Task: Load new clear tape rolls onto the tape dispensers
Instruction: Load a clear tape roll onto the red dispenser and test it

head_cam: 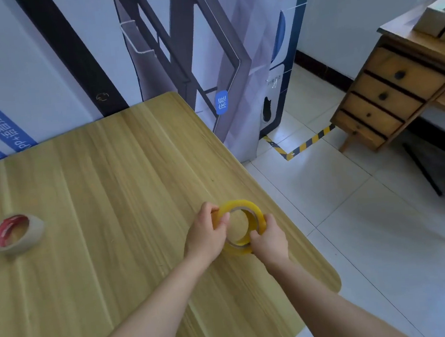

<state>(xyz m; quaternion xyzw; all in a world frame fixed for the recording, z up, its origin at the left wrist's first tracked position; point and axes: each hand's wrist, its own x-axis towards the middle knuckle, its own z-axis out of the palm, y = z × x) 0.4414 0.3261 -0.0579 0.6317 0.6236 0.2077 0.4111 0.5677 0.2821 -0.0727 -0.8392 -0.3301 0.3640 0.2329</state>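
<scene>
Near the desk's right edge, I held the yellowish clear tape roll just above it — left hand pinching one side, right hand gripping the other; another tape roll lay far left.

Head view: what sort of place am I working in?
Likely a showroom or storeroom, not a home: printed display boards behind the wooden table, striped hazard tape on the tiled floor, a drawer desk stacked with boxes.

Blue tag reads 床框; wall label reads PP+语音控制 (start cut off).
</scene>
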